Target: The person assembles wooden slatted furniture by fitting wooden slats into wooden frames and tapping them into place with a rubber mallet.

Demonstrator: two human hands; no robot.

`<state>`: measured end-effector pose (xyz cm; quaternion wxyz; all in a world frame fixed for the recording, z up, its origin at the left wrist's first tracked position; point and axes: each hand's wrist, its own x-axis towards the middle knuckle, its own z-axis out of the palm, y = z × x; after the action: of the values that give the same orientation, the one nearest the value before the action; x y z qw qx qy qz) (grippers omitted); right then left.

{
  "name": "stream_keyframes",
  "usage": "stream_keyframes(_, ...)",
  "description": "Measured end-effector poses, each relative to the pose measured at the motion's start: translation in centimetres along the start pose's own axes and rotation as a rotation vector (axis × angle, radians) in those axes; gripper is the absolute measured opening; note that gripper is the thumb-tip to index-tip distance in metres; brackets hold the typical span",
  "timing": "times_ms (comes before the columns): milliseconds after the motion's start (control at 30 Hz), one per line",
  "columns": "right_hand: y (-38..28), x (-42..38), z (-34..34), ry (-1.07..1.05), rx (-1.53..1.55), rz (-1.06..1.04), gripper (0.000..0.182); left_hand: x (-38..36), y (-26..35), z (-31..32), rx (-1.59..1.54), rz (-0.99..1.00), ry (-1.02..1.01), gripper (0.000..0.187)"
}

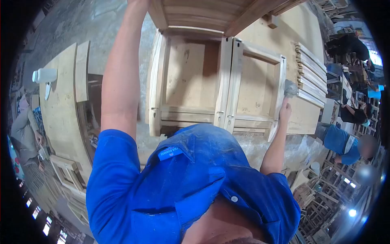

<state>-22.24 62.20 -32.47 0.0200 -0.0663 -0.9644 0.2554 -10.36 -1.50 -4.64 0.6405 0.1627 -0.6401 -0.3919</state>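
My right hand (285, 107) is closed around a hammer (290, 88) with a blurred grey head, just right of a wooden frame (280, 77). My left arm stretches to the top edge, where only a little of my left hand (138, 2) shows beside a panelled wooden piece (195, 16). The fingers of that hand are out of view. Below the panelled piece, in front of my body, a larger wooden frame (157, 87) lies side by side with the right-hand frame. Slots and holes show in their rails.
Several stacked wooden strips (313, 77) lie on the pale board (302, 116) at right. On the left, a white bottle (45, 75) rests on another board (61, 105). A seated person (25, 126) is at far left, and other people (343, 140) are at right among wooden parts.
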Motion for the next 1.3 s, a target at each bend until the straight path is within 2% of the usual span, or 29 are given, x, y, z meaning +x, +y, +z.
stream_keyframes(33,1.0,-0.3,-0.1,0.023,0.020,-0.005,0.068,0.0,-0.1,-0.1,-0.026,0.097,0.030,0.033)
stream_keyframes(67,2.2,-0.5,-0.6,-0.120,0.092,0.007,0.065,-0.9,-1.4,-1.5,0.090,0.020,0.009,0.033)
stream_keyframes(100,0.4,1.2,-1.1,-0.202,0.204,-0.011,0.063,0.5,-2.0,-0.9,0.148,-0.009,0.013,0.033)
stream_keyframes(133,-1.1,1.6,-2.5,-0.150,0.234,-0.030,0.063,0.4,-0.3,-0.7,0.130,-0.125,-0.007,0.038)
stream_keyframes(167,-3.3,1.3,-4.4,-0.211,0.210,0.018,0.058,0.0,1.5,-1.0,0.115,-0.245,-0.034,0.043)
stream_keyframes(200,-4.9,0.7,-6.3,-0.282,0.184,0.072,0.054,-0.2,1.9,-1.2,0.079,-0.240,-0.043,0.043)
stream_keyframes(233,-6.7,0.2,-8.0,-0.315,0.172,0.022,0.052,-0.1,1.6,-1.2,0.050,-0.236,-0.050,0.043)
stream_keyframes(333,-21.0,-2.0,-17.3,-0.223,0.245,-0.294,0.056,0.7,-0.4,-0.3,0.146,-0.120,0.028,0.038)
stream_keyframes(367,-28.4,-5.7,-22.2,-0.168,0.277,-0.296,0.056,0.8,-0.1,-0.2,0.141,-0.118,0.011,0.038)
stream_keyframes(433,-36.4,-7.0,-29.9,0.013,0.268,-0.596,0.053,0.6,0.6,-0.4,0.032,-0.157,0.004,0.040)
stream_keyframes(500,-43.7,-8.6,-34.7,0.116,0.197,-0.867,0.050,0.6,-0.2,-0.4,0.065,-0.178,-0.029,0.039)
stream_keyframes(600,-50.9,-11.4,-34.4,0.116,0.012,-1.092,0.045,0.4,0.3,-0.1,0.022,-0.173,0.007,0.040)
stream_keyframes(700,-53.5,-12.1,-29.6,-0.068,-0.234,-1.067,0.041,0.1,0.1,0.2,-0.042,-0.139,0.042,0.041)
stream_keyframes(767,-53.3,-12.1,-24.8,-0.215,-0.318,-0.997,0.038,-0.3,-0.4,-0.1,-0.043,-0.110,0.041,0.043)
stream_keyframes(867,-51.6,-11.7,-24.5,-0.294,-0.260,-0.866,0.034,-1.1,-1.9,-0.4,0.013,-0.061,0.061,0.042)
stream_keyframes(900,-50.5,-12.6,-25.3,-0.258,-0.290,-0.802,0.038,-1.1,-2.5,-0.5,0.141,-0.057,0.055,0.041)
stream_keyframes(933,-46.9,-11.4,-24.7,-0.230,-0.213,-0.820,0.039,-0.9,-2.8,-0.3,0.257,-0.050,0.045,0.041)
stream_keyframes(1000,-37.5,-8.9,-21.2,-0.208,-0.072,-0.763,0.043,-0.6,-4.3,-1.1,0.206,0.092,-0.060,0.040)
stream_keyframes(1067,-27.7,-7.8,-17.7,-0.202,0.009,-0.613,0.047,-0.8,-5.3,-2.9,0.386,-0.050,-0.217,0.037)
stream_keyframes(1100,-23.2,-8.3,-16.3,-0.170,0.048,-0.542,0.045,-0.2,-10.9,-4.4,0.082,-0.259,-0.217,0.046)
stream_keyframes(1133,-19.4,-8.5,-15.0,-0.143,0.099,-0.480,0.044,-1.5,-7.3,-6.2,0.055,-0.288,-0.248,0.054)
stream_keyframes(1167,-16.1,-8.0,-14.2,-0.172,0.036,-0.356,0.043,-3.2,-6.8,-8.3,0.218,-0.278,-0.187,0.053)
stream_keyframes(1200,-12.9,-7.3,-13.5,-0.209,-0.021,-0.234,0.044,-5.0,-5.0,-10.5,0.265,-0.254,-0.231,0.055)
stream_keyframes(1267,-6.3,-5.3,-10.2,-0.119,-0.107,-0.159,0.043,-9.5,-1.0,-12.7,0.248,-0.362,-0.209,0.065)
stream_keyframes(1300,-3.5,-4.6,-8.7,-0.050,-0.209,-0.110,0.043,-11.8,-1.1,-14.6,0.326,-0.255,-0.296,0.075)
